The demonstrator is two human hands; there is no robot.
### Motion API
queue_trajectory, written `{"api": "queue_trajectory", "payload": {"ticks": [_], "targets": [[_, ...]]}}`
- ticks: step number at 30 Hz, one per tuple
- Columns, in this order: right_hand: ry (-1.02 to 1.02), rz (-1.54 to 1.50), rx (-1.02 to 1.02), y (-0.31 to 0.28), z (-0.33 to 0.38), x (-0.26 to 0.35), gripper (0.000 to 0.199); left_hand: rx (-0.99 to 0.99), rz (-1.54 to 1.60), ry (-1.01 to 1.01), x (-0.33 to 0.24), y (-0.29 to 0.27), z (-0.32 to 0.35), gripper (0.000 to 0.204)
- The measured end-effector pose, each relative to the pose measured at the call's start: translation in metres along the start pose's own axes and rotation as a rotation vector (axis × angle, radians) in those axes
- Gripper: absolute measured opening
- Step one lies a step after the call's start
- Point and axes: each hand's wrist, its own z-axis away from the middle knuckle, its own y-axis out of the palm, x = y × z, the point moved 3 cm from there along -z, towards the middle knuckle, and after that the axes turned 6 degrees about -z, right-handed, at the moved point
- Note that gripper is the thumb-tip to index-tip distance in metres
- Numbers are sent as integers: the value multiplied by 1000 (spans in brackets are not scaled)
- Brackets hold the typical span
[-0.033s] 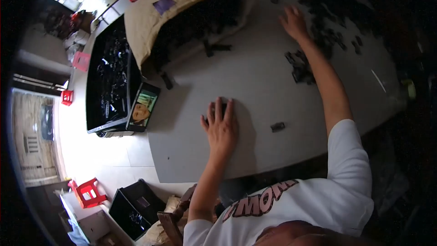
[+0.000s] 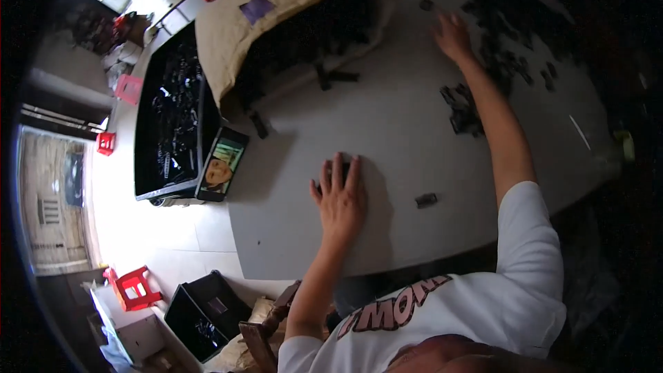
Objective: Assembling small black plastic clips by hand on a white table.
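My left hand (image 2: 341, 202) lies over the grey table (image 2: 290, 235) with its fingers spread. Dark bits (image 2: 324, 183) show between and beside those fingers, partly hidden by them. Farther off, at the upper right, my right hand (image 2: 454, 40) is stretched out with fingers apart, next to a small black piece (image 2: 427, 5). To its right spreads a heap of small black parts (image 2: 507, 17). A smaller cluster of black parts (image 2: 461, 110) sits left of my right forearm. One single black part (image 2: 426, 200) lies to the right of my left hand.
A cream sack (image 2: 228, 45) spills black parts at the table's far left. Beside it stands a black crate (image 2: 141, 166) of shiny black parts, with a phone (image 2: 221, 166) propped at its corner. On the floor are another black bin (image 2: 186, 318) and a red stool (image 2: 138, 290).
The whole view has shifted slightly right and down. Both hands stay over nearly the same spots on the table.
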Motion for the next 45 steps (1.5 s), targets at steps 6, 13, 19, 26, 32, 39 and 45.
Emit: {"api": "queue_trajectory", "payload": {"ticks": [6, 13, 19, 26, 32, 39, 45], "targets": [[204, 56, 235, 50, -63, -35, 55, 66, 10, -4, -5, 4, 2, 44], [-89, -220, 333, 88, -73, 9, 55, 61, 41, 30, -10, 1, -8, 45], [-292, -341, 311, 67, -4, 128, 42, 1, -3, 34, 0, 7, -1, 50], [-642, -350, 577, 56, 71, 180, 51, -86, 32, 64, -1, 6, 4, 49], [-722, -314, 557, -8, 157, 180, 48, -152, 118, 55, 6, 12, 6, 45], [-461, -731, 793, -90, 226, 159, 40, -206, 222, 98, 9, 11, 10, 39], [-34, -911, 577, -129, 206, 136, 33, -253, 330, 112, 14, 15, 20, 39]]}}
